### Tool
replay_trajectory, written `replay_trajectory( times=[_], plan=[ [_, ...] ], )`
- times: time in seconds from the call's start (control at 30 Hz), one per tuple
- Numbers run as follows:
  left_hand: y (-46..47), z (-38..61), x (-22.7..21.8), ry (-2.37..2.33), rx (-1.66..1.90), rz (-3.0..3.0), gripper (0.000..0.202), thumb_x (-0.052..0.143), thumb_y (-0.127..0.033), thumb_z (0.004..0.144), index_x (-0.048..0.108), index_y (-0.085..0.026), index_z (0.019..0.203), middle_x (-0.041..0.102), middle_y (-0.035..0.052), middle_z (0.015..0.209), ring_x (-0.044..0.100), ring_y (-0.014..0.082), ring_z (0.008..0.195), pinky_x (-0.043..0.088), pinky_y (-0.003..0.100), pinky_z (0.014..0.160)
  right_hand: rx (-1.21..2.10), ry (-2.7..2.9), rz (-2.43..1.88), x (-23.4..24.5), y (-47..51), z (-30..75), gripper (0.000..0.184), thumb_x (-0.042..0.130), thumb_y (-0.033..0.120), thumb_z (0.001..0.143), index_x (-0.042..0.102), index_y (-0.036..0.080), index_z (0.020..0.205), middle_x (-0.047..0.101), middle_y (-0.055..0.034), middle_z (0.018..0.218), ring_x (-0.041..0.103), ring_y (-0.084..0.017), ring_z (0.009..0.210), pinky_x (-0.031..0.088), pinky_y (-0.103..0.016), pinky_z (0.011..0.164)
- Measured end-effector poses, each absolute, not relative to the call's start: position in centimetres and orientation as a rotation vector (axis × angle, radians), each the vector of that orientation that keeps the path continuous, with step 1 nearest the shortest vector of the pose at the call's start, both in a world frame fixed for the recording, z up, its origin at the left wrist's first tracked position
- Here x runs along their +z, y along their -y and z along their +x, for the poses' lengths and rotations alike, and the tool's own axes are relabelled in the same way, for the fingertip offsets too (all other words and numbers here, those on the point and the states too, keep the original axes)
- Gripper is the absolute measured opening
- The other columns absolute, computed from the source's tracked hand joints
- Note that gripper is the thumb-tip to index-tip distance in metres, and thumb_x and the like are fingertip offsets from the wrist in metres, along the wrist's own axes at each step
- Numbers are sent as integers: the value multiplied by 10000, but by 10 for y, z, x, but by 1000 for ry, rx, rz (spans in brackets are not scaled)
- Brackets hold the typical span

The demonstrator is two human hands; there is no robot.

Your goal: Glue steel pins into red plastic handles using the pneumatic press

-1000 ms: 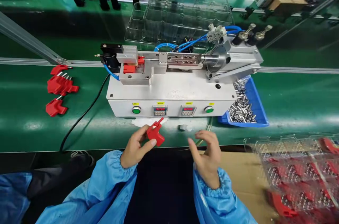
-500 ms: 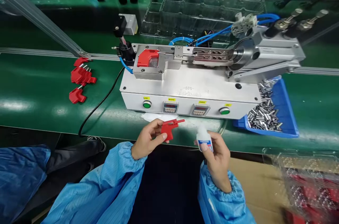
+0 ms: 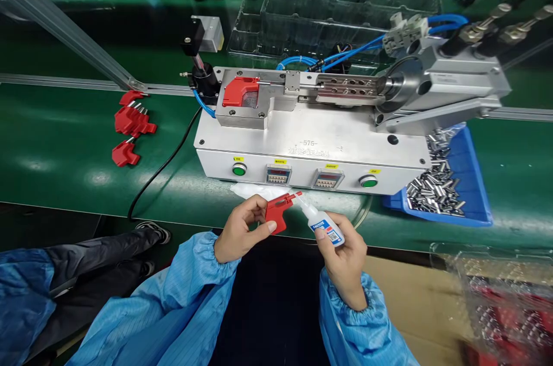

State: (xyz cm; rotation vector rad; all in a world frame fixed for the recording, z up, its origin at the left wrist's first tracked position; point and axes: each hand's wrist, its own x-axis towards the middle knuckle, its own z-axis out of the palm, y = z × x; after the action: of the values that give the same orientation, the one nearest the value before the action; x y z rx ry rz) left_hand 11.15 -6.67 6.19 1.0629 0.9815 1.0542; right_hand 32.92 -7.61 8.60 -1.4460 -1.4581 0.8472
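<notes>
Between the fingers and thumb of my left hand (image 3: 245,227) is a red gun-shaped plastic part (image 3: 277,213), its thin barrel pointing right. My right hand (image 3: 344,253) is closed around a white glue bottle (image 3: 327,229) with a blue label. The bottle tilts to the left, and its nozzle tip is at the end of the red barrel; whether they touch I cannot tell. Behind both hands stands a metal press machine (image 3: 345,147), with another red part (image 3: 240,92) seated in its fixture.
Several red parts with metal pins (image 3: 132,121) lie at the left on the green bench (image 3: 60,141). A blue bin (image 3: 473,181) of metal sleeves stands right of the machine. Clear trays (image 3: 496,297) with red parts sit lower right. Another person's legs (image 3: 95,251) show at left.
My right hand has moved left and turned the glue bottle from upright to tilted, bringing its nozzle to the red barrel. My left hand has stayed nearly in place.
</notes>
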Motion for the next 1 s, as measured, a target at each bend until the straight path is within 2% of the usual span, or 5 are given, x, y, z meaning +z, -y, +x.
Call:
replay_trajectory(
  times=[0.27, 0.47, 0.7, 1.0],
  plan=[
    [64, 112, 63, -993, 1038, 1038, 376, 794, -526, 915, 617, -195, 944, 655, 15, 816, 614, 155, 736, 549, 272, 702, 723, 1408, -1483, 91, 78, 333, 224, 690, 434, 946, 711, 213, 919, 601, 19, 642, 468, -133, 494, 346, -269, 450],
    [64, 112, 65, -984, 1021, 1044, 356, 784, -510, 928, 612, -198, 936, 632, 7, 797, 592, 149, 712, 534, 269, 683, 720, 1447, -1434, 95, 79, 331, 156, 697, 372, 957, 705, 219, 926, 601, 28, 644, 459, -123, 485, 332, -265, 444],
    [64, 112, 65, -999, 1014, 1036, 379, 780, -533, 925, 601, -199, 933, 639, 9, 802, 602, 155, 723, 534, 275, 689, 705, 1439, -1501, 95, 80, 332, 230, 705, 438, 950, 717, 212, 909, 585, 18, 629, 449, -129, 482, 339, -271, 434],
    [65, 111, 63, -1015, 1008, 1049, 379, 778, -537, 923, 611, -197, 942, 635, 5, 793, 594, 152, 719, 531, 273, 693, 712, 1454, -1492, 97, 79, 330, 198, 695, 410, 949, 719, 217, 911, 600, 19, 631, 466, -130, 484, 348, -267, 438]
  ],
)
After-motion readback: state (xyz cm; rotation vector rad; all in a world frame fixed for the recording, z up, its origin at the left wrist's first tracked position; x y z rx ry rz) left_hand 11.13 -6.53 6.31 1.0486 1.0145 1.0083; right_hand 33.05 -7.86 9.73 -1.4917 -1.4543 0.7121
